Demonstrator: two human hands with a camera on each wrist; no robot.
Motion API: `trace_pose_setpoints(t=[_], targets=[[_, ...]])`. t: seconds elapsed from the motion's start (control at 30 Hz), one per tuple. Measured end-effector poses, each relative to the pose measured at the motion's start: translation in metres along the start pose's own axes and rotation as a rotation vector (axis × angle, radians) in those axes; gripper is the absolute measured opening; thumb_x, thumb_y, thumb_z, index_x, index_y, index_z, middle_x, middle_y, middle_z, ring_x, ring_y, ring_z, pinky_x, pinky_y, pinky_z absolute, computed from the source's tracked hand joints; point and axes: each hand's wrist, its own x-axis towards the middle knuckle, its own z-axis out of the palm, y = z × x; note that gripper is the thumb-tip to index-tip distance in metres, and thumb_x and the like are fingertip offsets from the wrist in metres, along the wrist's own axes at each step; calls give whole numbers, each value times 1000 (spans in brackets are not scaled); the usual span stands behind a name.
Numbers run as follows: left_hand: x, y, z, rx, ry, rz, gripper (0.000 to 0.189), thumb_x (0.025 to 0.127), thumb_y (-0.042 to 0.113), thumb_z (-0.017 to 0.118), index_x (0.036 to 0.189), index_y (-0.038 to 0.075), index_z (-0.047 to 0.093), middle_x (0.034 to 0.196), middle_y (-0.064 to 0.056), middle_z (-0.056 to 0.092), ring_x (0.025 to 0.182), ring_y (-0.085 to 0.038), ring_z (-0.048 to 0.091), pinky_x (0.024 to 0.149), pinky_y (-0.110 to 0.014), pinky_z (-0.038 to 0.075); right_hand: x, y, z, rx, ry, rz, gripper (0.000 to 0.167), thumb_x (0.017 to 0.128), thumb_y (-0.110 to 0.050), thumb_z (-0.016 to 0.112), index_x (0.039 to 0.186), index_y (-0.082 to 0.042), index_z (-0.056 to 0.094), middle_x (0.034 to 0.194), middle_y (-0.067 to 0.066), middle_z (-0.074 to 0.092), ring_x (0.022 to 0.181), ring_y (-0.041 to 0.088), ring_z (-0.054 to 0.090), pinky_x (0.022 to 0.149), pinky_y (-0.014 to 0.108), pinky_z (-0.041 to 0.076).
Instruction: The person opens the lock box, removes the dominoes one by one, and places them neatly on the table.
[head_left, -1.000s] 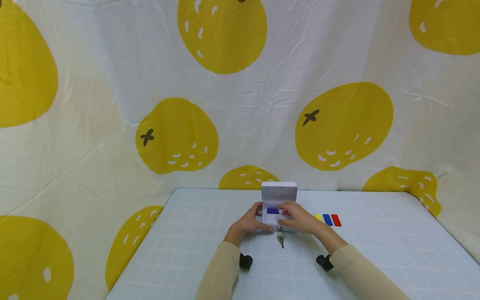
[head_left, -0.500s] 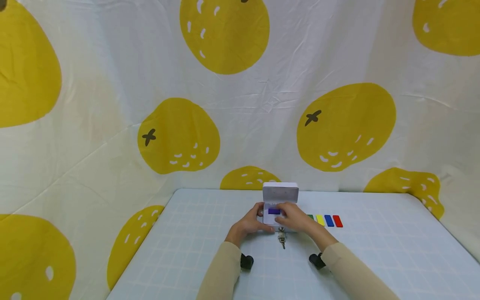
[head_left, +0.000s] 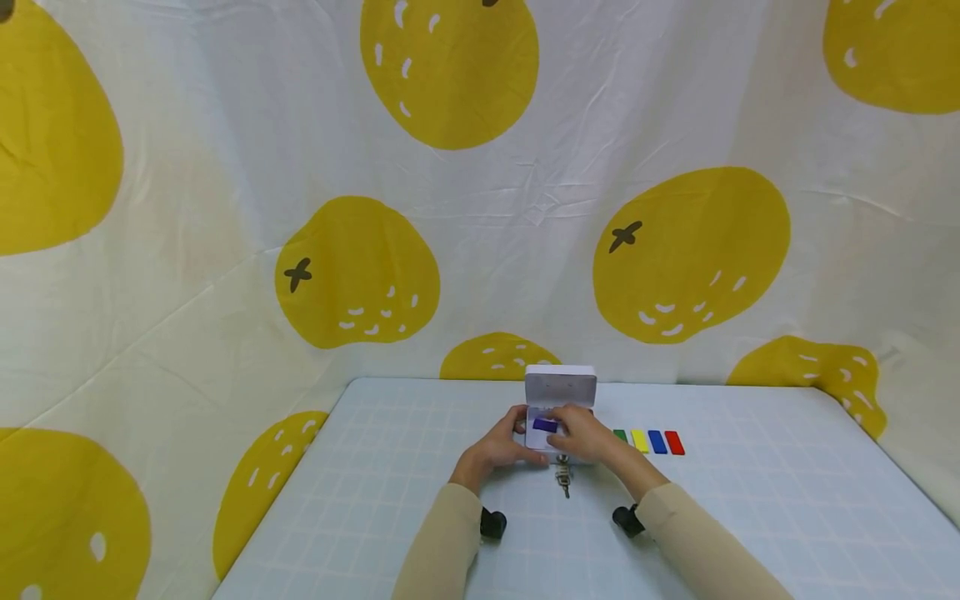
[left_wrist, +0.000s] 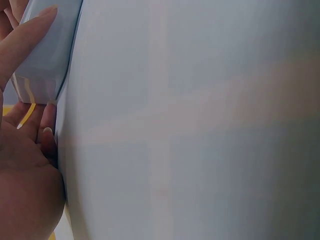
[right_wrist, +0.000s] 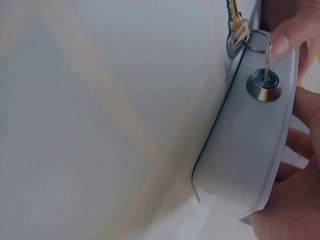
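Observation:
A small white cash box (head_left: pixel 534 442) stands on the table with its lid raised and a key in its front lock (right_wrist: pixel 264 85). My left hand (head_left: pixel 501 440) grips the box's left end, the thumb on the front wall and the fingers round the side and back, as the left wrist view also shows. Inside lies a flat purple block (head_left: pixel 545 425), slightly slanted. My right hand (head_left: pixel 587 433) reaches over the front wall and pinches the block's right end between thumb and fingers. That hand hides the right half of the box's inside.
Right of the box lie flat green (head_left: pixel 620 436), yellow (head_left: pixel 640 441), blue (head_left: pixel 657 442) and red (head_left: pixel 675 442) blocks in a row. Spare keys (head_left: pixel 564 479) hang on a ring from the lock. A patterned curtain (head_left: pixel 480 292) rises behind the table.
My right hand has moved left inside the box to the purple block, which has turned from straight to slanted. A pink patch seen earlier by the right fingers is hidden. My left hand stays put.

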Motion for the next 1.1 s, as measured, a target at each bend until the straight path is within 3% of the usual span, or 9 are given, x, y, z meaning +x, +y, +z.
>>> trace_pose_setpoints(t=[0.2,0.53,0.87,1.1], targets=[[3,0,-1,6,3,-9,94,72,20,95,150,25,43,129,2,54,112,-21,49,101,-42,41,3,-4,2,48,-7,-7,39,94,-12,74,130,0,65,120,13,69,102,25,61,97,48,51],[2,0,-1,0,-10,37,94,73,18,95,151,18,42,132,-1,54,114,-22,48,103,-46,39,8,-8,8,76,-22,17,34,94,-9,73,127,-3,67,120,10,68,106,25,63,99,50,51],[1,-1,-1,1,-3,27,94,72,22,96,150,21,43,134,0,54,115,-23,49,106,-49,39,14,-7,9,118,-47,57,29,91,-2,75,119,-4,69,95,4,67,86,18,58,85,40,55],[2,-5,0,19,5,3,93,72,25,96,149,26,44,131,1,54,115,-23,49,105,-48,40,14,-5,12,128,-46,66,27,90,-3,76,116,-4,70,94,3,68,85,18,60,84,39,56]])
